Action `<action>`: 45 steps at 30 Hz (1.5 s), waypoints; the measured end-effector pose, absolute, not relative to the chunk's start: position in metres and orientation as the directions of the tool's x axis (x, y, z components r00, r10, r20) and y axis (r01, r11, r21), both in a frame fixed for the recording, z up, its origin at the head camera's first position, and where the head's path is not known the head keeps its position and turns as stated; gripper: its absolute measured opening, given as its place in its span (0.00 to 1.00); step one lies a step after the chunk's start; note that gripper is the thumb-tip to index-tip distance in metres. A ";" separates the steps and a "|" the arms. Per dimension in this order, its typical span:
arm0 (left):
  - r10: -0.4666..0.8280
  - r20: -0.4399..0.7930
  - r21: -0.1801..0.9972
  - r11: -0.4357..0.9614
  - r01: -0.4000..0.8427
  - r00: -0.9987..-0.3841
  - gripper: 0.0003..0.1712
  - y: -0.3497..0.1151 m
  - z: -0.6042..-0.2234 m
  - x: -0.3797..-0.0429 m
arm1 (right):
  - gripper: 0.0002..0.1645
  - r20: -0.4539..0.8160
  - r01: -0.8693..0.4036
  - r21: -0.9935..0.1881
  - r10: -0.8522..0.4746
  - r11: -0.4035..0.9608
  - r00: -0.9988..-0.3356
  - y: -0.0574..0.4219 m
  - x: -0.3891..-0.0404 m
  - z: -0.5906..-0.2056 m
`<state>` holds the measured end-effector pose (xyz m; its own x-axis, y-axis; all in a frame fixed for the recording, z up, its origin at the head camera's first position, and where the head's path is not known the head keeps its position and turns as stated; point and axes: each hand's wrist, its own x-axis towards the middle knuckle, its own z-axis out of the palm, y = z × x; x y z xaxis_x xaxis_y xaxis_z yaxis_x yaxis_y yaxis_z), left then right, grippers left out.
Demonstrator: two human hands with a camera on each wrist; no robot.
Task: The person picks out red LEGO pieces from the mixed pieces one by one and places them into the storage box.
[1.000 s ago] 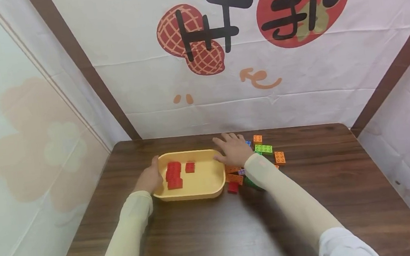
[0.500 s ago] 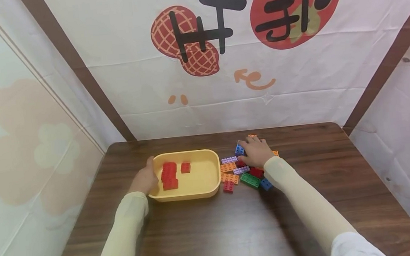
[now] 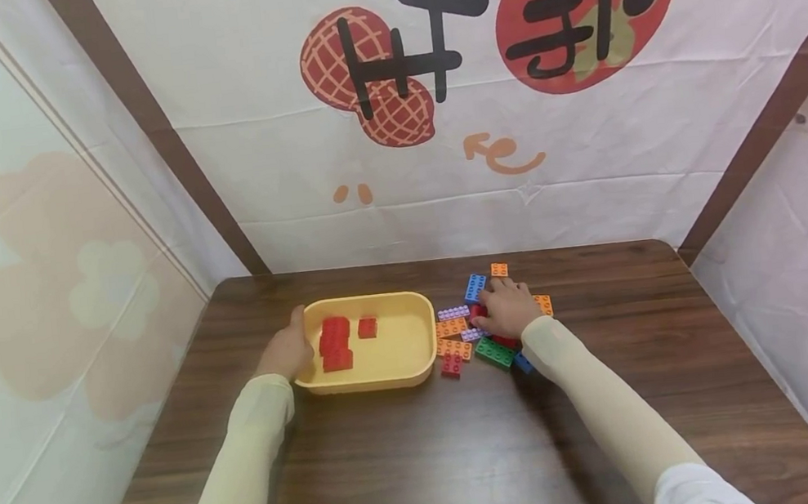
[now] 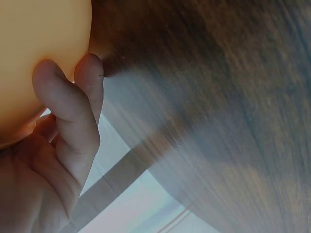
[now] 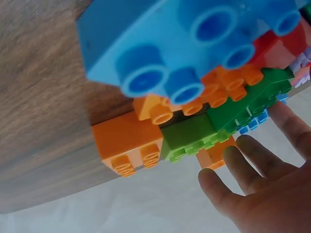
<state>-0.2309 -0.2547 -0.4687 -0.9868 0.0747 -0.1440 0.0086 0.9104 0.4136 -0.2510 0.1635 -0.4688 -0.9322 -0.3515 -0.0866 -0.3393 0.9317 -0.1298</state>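
Note:
My left hand [image 3: 285, 351] grips the left end of a yellow plastic bin [image 3: 394, 368]; in the left wrist view its fingers bend against the bin wall. Several red toy bricks [image 3: 335, 343] lie inside the bin, with one small red brick [image 3: 368, 327] apart from them. Over the loose pile on the right is my right hand [image 3: 510, 311], its thumb beside a red brick [image 3: 478, 311] that it partly hides. In the right wrist view, its fingers spread loosely near a dark green brick [image 5: 252, 102] and a light green brick [image 5: 189, 133]; no brick is visibly held.
Around the right hand lie a blue brick [image 3: 475, 287], orange bricks [image 3: 499, 270], purple bricks [image 3: 453, 313] and a green brick [image 3: 493, 353]. Another red brick [image 3: 450, 364] sits near the bin's right end. A printed cloth [image 3: 373, 239] hangs behind the wooden table [image 3: 412, 465].
My right hand has moved from above the bin's right rim to the brick pile on the right, then slightly lower onto it. The left hand has stayed on the bin.

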 end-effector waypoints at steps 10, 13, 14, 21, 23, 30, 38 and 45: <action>0.065 -0.137 0.406 0.914 0.004 -0.988 0.40 -0.253 -0.466 -0.233 | 0.25 -0.020 -0.382 -0.163 -0.390 0.910 -0.921 0.148 -0.249 -0.464; 0.073 -0.128 0.403 0.915 0.015 -0.989 0.39 -0.252 -0.467 -0.232 | 0.24 -0.026 -0.339 -0.131 -0.345 0.932 -0.938 0.148 -0.248 -0.466; 0.076 -0.124 0.403 0.915 0.020 -0.989 0.39 -0.251 -0.467 -0.232 | 0.24 -0.026 -0.326 -0.120 -0.332 0.938 -0.943 0.148 -0.248 -0.467; 0.081 -0.118 0.404 0.914 0.026 -0.990 0.40 -0.252 -0.469 -0.233 | 0.25 -0.044 -0.281 -0.102 -0.286 0.954 -0.957 0.152 -0.249 -0.469; 0.078 -0.119 0.405 0.914 0.024 -0.990 0.40 -0.252 -0.469 -0.234 | 0.26 -0.061 -0.271 -0.097 -0.277 0.958 -0.959 0.152 -0.249 -0.470; 0.070 -0.145 0.401 0.916 0.006 -0.987 0.40 -0.252 -0.469 -0.233 | 0.32 -0.067 -0.258 -0.113 -0.267 0.959 -0.961 0.152 -0.251 -0.472; 0.067 -0.128 0.406 0.914 0.009 -0.990 0.40 -0.253 -0.468 -0.231 | 0.23 -0.021 -0.283 -0.277 -0.300 0.918 -0.954 0.150 -0.251 -0.475; 0.075 -0.130 0.399 0.917 0.017 -0.989 0.39 -0.253 -0.469 -0.232 | 0.17 0.067 -0.307 -0.313 -0.302 0.899 -0.951 0.151 -0.254 -0.475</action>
